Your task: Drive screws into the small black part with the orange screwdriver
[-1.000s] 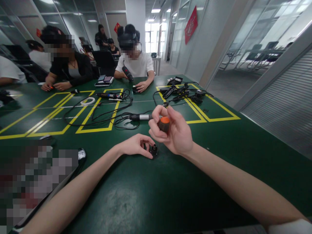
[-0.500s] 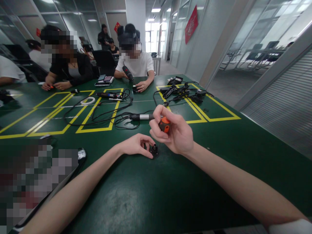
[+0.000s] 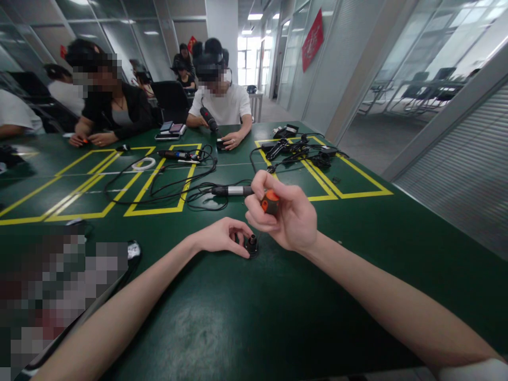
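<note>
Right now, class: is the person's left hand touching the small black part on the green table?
Touching. The head view shows the left hand with fingertips closed around the small black part, no gap visible.

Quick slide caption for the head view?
Left hand steadies a small black part on the green table; right hand grips an orange-capped tool.

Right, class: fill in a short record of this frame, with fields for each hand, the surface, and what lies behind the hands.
left hand: fingertips pinch a small black cylindrical part standing on the table
right hand: closed on an orange-capped tool handle, held above that part
surface: green table with yellow taped rectangles
behind hands: black cables, a silver-and-black pen-shaped tool
others: seated people across the table
</note>
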`<state>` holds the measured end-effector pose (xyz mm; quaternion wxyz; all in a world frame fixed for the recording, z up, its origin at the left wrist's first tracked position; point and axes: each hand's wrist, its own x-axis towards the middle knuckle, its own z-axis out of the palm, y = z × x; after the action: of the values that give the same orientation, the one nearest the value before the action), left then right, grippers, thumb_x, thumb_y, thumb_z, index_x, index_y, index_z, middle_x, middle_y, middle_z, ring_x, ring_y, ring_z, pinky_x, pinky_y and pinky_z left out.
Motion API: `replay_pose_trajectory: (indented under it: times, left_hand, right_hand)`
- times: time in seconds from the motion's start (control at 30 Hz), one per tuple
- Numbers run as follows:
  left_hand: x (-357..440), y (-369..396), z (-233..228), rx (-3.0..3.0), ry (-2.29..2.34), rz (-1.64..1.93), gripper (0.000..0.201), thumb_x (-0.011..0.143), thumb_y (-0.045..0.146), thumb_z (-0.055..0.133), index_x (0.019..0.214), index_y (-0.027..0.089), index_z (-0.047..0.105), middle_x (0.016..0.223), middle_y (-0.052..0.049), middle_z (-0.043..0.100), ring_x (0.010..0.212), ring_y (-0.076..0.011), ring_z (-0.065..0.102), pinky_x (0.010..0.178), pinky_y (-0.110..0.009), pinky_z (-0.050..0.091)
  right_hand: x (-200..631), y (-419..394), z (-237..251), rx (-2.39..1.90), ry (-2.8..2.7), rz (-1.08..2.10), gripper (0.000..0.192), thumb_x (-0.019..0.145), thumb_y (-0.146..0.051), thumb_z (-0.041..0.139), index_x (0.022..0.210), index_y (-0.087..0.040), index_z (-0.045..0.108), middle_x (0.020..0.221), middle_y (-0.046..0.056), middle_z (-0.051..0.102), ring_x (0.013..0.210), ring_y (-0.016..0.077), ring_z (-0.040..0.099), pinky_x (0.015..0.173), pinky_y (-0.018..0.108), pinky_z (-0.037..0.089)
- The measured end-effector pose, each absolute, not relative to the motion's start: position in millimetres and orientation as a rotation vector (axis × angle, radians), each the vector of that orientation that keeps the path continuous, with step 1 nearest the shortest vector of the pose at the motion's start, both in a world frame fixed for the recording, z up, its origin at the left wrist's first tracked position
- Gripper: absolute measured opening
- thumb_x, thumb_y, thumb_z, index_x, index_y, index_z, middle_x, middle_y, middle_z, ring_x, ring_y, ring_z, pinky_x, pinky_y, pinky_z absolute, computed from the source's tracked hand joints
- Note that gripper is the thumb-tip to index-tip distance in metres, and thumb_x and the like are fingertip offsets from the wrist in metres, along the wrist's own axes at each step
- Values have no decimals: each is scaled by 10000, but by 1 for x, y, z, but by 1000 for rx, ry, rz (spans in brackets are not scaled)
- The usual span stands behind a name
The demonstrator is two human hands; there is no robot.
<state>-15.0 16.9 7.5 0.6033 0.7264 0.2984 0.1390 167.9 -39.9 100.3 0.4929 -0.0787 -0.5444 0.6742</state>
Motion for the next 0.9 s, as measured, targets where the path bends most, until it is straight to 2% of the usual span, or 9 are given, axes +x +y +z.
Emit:
replay_pose_trajectory:
  times: [0.13,0.23,0.4,0.57,0.7,0.8,0.9]
  left_hand:
    - [-15,17,9,1679,679,324,373,626,315,966,878,152,746,711,26,682,652,-103,582,591,-220,408]
    - [-15,16,10,1677,679,304,385,631,320,964,904,148,753,714,25,689,649,-101,582,592,-219,406]
    - [-13,15,12,1660,700,311,428,614,281,969,959,147,753,710,35,687,642,-98,578,592,-218,403]
    - [-12,14,14,1654,682,319,354,616,266,967,862,145,743,690,32,674,630,-91,560,586,-213,399]
    - [-12,14,15,1664,684,293,405,630,286,959,954,150,759,698,37,679,634,-92,565,610,-214,417]
    - [-12,13,15,1652,693,299,405,624,304,960,933,153,747,706,37,684,630,-93,566,609,-215,418]
    - [-12,13,15,1646,710,300,368,613,295,959,865,149,735,693,35,677,632,-97,564,614,-223,419]
  right_hand:
    - [168,-39,100,-181,-1326,1625,263,972,-423,600,849,-240,459,537,-112,428,408,63,216,392,164,218]
    - [167,-37,100,-171,-1339,1601,325,995,-438,586,777,-213,499,574,-73,461,432,66,277,390,174,241]
    - [168,-39,101,-191,-1337,1652,429,1021,-471,550,694,-210,455,536,-90,338,437,56,192,406,172,212]
    - [171,-40,101,-166,-1316,1671,283,982,-445,552,822,-231,459,510,-122,327,413,56,158,416,165,202]
    - [172,-38,100,-171,-1330,1652,233,977,-396,560,838,-227,481,541,-103,421,405,59,205,394,167,209]
    - [171,-37,100,-178,-1368,1627,327,1008,-421,535,761,-208,511,550,-70,458,403,64,270,386,185,235]
    - [169,-38,100,-172,-1357,1655,417,1022,-428,519,674,-201,493,517,-76,376,410,59,234,395,189,218]
